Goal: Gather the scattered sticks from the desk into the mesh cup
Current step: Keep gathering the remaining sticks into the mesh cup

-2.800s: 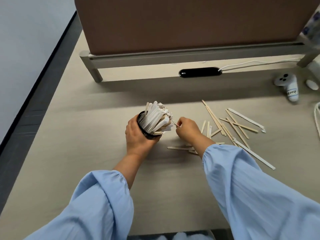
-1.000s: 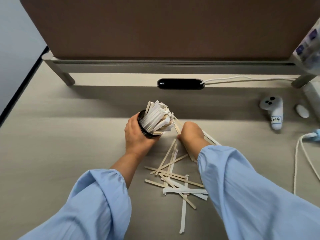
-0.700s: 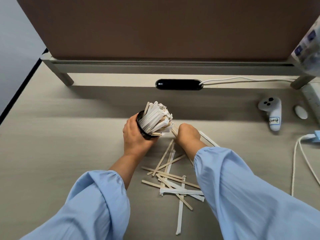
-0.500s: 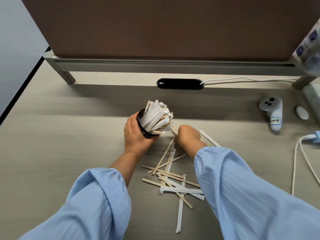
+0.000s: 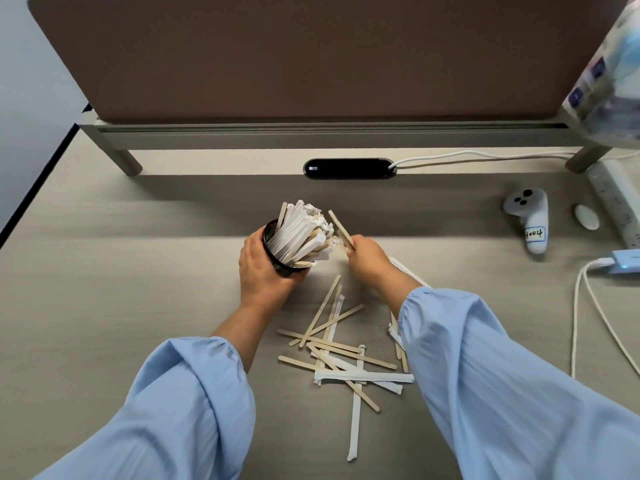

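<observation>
A black mesh cup, tilted toward the right and packed with white-wrapped and bare wooden sticks, sits in my left hand, which grips it from the left and below. My right hand pinches a bare wooden stick that points up and left, its tip just right of the cup's bundle. Several loose sticks, some bare wood and some in white paper sleeves, lie crossed on the desk between my forearms. A few more show beside my right sleeve.
A brown partition on a grey rail closes the back. A black cable grommet with a white cable lies below it. At the right are a white controller, a power strip, a small white oval and a looping white cord.
My right hand has lifted a wooden stick off the desk up beside the cup's bundle. Since 2.8 s ago the loose sticks appear lower in view, now between my arms.
</observation>
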Tool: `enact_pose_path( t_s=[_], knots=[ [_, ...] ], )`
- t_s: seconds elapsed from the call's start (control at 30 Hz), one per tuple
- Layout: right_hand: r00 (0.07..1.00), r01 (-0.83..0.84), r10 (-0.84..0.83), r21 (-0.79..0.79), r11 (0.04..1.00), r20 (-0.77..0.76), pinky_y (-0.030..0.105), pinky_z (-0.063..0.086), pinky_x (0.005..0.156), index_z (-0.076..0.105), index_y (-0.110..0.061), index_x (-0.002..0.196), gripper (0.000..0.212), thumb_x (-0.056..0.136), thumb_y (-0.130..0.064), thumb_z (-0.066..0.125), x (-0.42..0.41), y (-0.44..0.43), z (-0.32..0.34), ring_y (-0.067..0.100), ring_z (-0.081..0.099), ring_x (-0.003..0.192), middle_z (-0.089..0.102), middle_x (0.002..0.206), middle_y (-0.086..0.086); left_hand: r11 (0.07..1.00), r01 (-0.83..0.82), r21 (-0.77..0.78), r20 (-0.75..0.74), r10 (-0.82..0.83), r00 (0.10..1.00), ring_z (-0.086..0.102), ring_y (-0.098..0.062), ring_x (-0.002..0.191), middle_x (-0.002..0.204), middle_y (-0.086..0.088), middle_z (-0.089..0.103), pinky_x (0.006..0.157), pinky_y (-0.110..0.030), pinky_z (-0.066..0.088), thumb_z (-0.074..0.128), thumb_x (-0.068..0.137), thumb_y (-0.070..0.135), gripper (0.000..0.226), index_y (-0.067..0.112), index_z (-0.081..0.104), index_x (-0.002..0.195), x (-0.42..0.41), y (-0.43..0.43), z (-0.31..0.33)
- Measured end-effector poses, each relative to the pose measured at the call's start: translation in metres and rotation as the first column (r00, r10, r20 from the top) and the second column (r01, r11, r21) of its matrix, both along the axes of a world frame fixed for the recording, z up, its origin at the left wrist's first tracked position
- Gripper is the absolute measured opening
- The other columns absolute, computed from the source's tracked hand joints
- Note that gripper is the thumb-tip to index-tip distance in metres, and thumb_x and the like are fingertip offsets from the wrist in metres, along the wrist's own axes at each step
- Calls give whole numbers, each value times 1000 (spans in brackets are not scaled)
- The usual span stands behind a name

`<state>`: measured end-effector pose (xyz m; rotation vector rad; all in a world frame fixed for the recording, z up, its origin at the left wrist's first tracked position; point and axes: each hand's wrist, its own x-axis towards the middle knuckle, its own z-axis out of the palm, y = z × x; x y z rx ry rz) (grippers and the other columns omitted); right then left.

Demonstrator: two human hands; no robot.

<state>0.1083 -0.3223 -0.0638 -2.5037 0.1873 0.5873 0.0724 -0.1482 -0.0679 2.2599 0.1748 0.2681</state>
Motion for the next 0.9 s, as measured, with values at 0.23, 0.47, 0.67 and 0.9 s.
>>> enact_pose_path(
  t_s=[0.23,0.47,0.67,0.9],
  knots=[
    [991,120,-120,12,993,54,37,40,84,42,2,121,28,96,-6,32,0,-42,10,40,51,113,53,125,24,988,95,120,33,-100,994,47,-28,113,121,-9,54,100,-43,36,84,52,27,84,12,44,125,1,-15,-2],
    [980,195,-198,-187,963,2,35,43,80,50,-8,113,43,88,-41,58,-31,-91,-8,35,57,110,62,116,15,979,117,167,67,-129,989,47,-29,113,121,-11,55,100,-42,34,86,51,28,88,9,45,125,-5,-34,-6],
    [986,147,-162,-246,958,-45,37,43,88,56,-3,117,32,95,-25,50,-39,-92,-18,36,54,114,55,124,18,980,95,173,47,-104,993,46,-31,116,123,-12,54,102,-45,34,85,53,28,86,9,43,126,-7,-35,-5],
    [970,242,-243,-102,965,4,37,37,77,35,-5,116,25,98,-22,33,-52,-75,-15,39,55,105,59,119,21,982,114,150,45,-122,992,46,-31,116,122,-12,53,102,-43,33,78,52,37,87,9,43,126,-16,-33,-4]
  ],
)
